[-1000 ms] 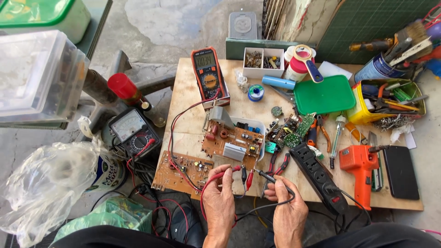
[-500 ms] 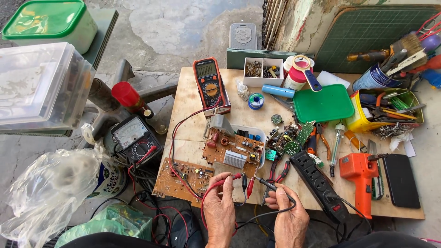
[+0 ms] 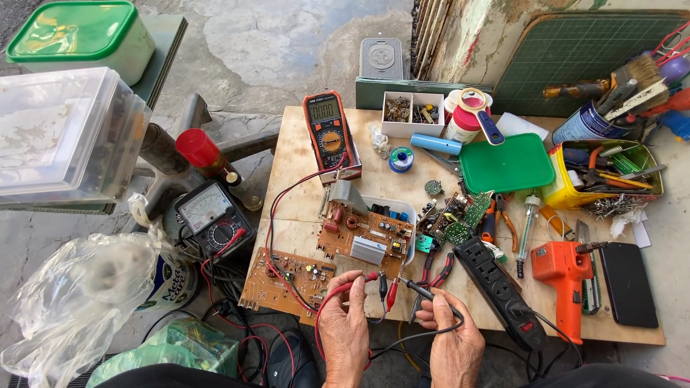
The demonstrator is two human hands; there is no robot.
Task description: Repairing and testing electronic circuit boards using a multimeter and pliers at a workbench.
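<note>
**Two probes in two hands at the table's near edge**

Two bare hands work at the near edge of the wooden table (image 3: 302, 154), seen from the head camera. The left hand (image 3: 345, 334) is closed on the red probe (image 3: 353, 285), pinching it between thumb and fingers, with its red lead looping back toward the wrist. The right hand (image 3: 454, 343) is clenched around the black probe (image 3: 420, 291), whose tip points left toward the red one; the two tips lie near each other, and I cannot tell whether they touch.

Just beyond the hands lies a brown circuit board (image 3: 366, 233) with a silver heat sink, and a second brown board (image 3: 284, 276) overhangs the near left corner. A red-cased digital multimeter (image 3: 329, 133) stands toward the far left edge, its red lead trailing down past the boards. A black power strip (image 3: 499, 287) runs diagonally beside the right hand, with an orange glue gun (image 3: 564, 276) further right. A green lid (image 3: 507, 164) lies near the far edge. Off the table's left side sits an analogue meter (image 3: 214, 219).
</note>
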